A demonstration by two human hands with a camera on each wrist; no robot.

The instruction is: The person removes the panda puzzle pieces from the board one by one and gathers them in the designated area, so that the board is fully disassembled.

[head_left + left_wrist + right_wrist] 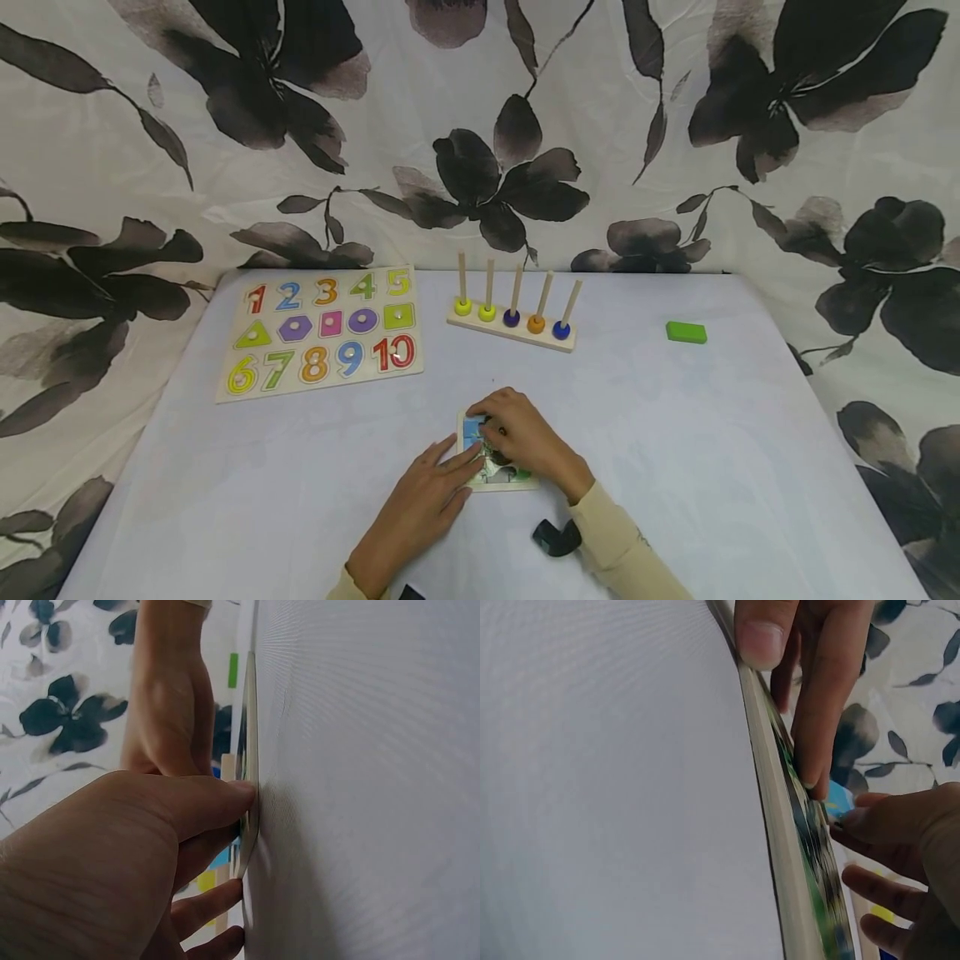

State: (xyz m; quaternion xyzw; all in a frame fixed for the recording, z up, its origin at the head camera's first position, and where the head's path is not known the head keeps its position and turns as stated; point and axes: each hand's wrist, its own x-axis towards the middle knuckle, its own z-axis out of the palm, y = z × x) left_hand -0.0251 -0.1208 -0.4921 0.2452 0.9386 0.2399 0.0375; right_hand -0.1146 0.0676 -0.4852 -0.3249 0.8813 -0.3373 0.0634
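A small picture puzzle in a pale wooden frame (501, 487) lies flat on the table, its scene showing blue, green and dark patches. My left hand (422, 493) rests along its left side with fingers extended over the picture; in the left wrist view the thumb (240, 793) lies at the frame's edge. Over the upper part of the picture is my right hand (525, 433), fingers bent. Its thumb and forefinger pinch a small puzzle piece (837, 822), mostly hidden by the fingertips. The right hand covers much of the picture.
A number-and-shape board (318, 398) lies at the back left. Behind the puzzle stands a peg rack (480, 323) with coloured rings on several rods. A green block (686, 332) sits at the back right. One black curved object (557, 538) is by the right sleeve.
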